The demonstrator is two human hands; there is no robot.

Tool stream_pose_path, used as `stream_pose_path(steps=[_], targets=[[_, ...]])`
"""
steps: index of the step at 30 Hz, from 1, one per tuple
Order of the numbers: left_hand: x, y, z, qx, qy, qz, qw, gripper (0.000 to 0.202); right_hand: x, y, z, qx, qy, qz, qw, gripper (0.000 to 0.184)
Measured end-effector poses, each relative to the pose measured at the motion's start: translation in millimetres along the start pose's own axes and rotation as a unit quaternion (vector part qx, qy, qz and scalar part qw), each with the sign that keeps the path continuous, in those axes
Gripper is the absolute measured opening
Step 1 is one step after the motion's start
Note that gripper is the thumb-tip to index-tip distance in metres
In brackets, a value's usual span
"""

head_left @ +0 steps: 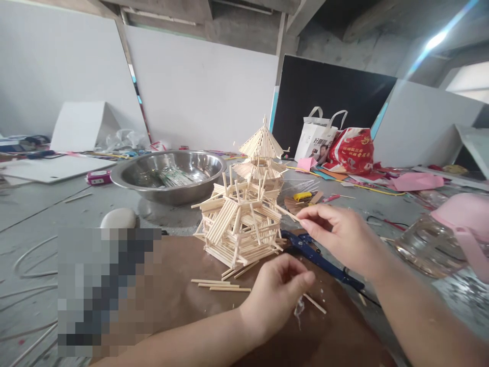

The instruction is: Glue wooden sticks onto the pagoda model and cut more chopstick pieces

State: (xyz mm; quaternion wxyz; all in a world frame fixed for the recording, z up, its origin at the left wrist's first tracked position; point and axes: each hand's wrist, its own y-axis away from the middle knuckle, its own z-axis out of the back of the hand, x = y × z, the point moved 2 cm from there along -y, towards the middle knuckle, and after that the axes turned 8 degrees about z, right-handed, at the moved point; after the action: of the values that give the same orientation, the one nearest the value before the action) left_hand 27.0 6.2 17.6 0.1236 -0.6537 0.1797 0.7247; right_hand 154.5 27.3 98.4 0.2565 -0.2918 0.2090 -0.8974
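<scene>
A tower model built of thin wooden sticks (244, 214) stands on a brown sheet (183, 285) in front of me. My right hand (336, 237) pinches one thin stick and holds its tip against the model's right side. Just below the model, my left hand (277, 293) is curled closed, with a short stick (315, 304) poking out to its right. Three loose sticks (221, 285) lie on the sheet left of that hand. Blue-handled cutters (321, 260) lie under my right hand.
A steel bowl (170, 176) sits behind the model, a white oval object (118, 218) to its left. Bags (336, 145), coloured paper scraps and a pink-lidded glass jar (446, 237) crowd the right. White boards lean against the back wall. A blurred patch covers the lower left.
</scene>
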Motion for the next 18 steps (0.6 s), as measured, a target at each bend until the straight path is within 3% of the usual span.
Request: stream_pose_path(steps=[1,3,5,7,9,18], targets=[[3,0,-0.1,0.013,-0.116,-0.073,0.99,0.02,-4,-3,-2,-0.011,0.004,0.001,1.0,0.016],[9,0,-1.5,0.054,-0.317,-0.238,0.916,0.014,-10,-9,-7,-0.016,0.009,0.006,1.0,0.017],[17,-1,-2.0,0.074,-0.441,-0.311,0.839,0.016,-14,-15,-11,-0.006,0.005,0.011,1.0,0.017],[23,-2,-2.5,0.081,-0.5,-0.336,0.794,0.018,-17,-19,-14,0.006,0.002,0.01,1.0,0.017],[26,-4,-3.2,0.079,-0.52,-0.337,0.781,0.018,-19,-22,-16,0.011,0.005,0.007,1.0,0.017],[27,-6,-3.8,0.077,-0.517,-0.329,0.786,0.018,-21,-27,-21,0.029,-0.005,0.016,0.999,0.018]])
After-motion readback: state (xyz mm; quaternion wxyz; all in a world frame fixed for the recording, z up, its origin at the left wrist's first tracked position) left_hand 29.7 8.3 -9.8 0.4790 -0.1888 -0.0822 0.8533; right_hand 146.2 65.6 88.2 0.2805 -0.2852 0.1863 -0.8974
